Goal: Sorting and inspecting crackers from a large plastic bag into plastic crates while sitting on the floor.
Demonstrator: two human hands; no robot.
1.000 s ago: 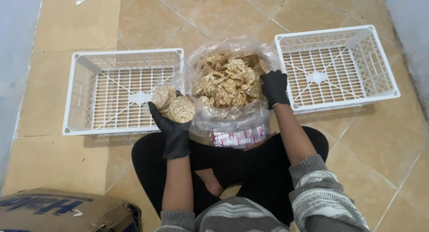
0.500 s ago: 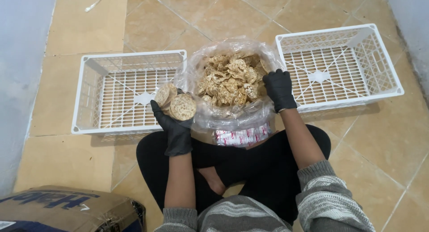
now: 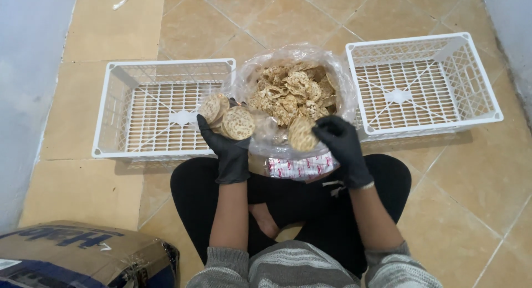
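I sit cross-legged on a tiled floor with a clear plastic bag (image 3: 338, 72) full of round tan crackers (image 3: 291, 91) in front of my knees. My left hand (image 3: 227, 152), in a black glove, holds a small stack of round crackers (image 3: 230, 117) just left of the bag, over the edge of the left crate. My right hand (image 3: 343, 146), also gloved in black, grips a single cracker (image 3: 302, 134) at the bag's near rim.
Two white plastic lattice crates lie on the floor, one at the left (image 3: 116, 110) and one at the right (image 3: 476, 83) of the bag. A cardboard box (image 3: 77, 255) sits at the lower left. A grey wall (image 3: 27, 72) runs along the left.
My right hand has come out of the bag toward me, now holding one cracker. My left hand still holds its stack in about the same place.
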